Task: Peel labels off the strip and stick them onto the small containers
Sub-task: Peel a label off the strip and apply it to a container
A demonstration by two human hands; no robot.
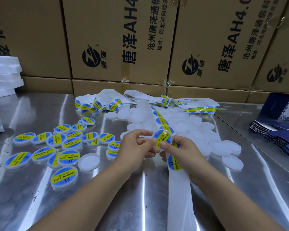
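Observation:
My left hand (137,147) and my right hand (182,152) meet above the steel table, both gripping one small round container (163,138) that carries a blue and yellow label on its top. My right thumb presses on the label's lower edge. A white backing strip (178,189) runs from under my right hand toward me, with one label (174,163) still on it. The strip also climbs away toward a tangled heap of strip (145,101) at the back. Plain white containers (198,129) lie piled behind my hands. Labelled containers (65,144) are scattered on the left.
Cardboard boxes (120,40) wall off the back of the steel table (123,205). White foam sheets (4,75) are stacked at the far left. Dark blue packets (280,135) lie fanned at the right edge. One unlabelled lid (89,162) sits among the labelled containers.

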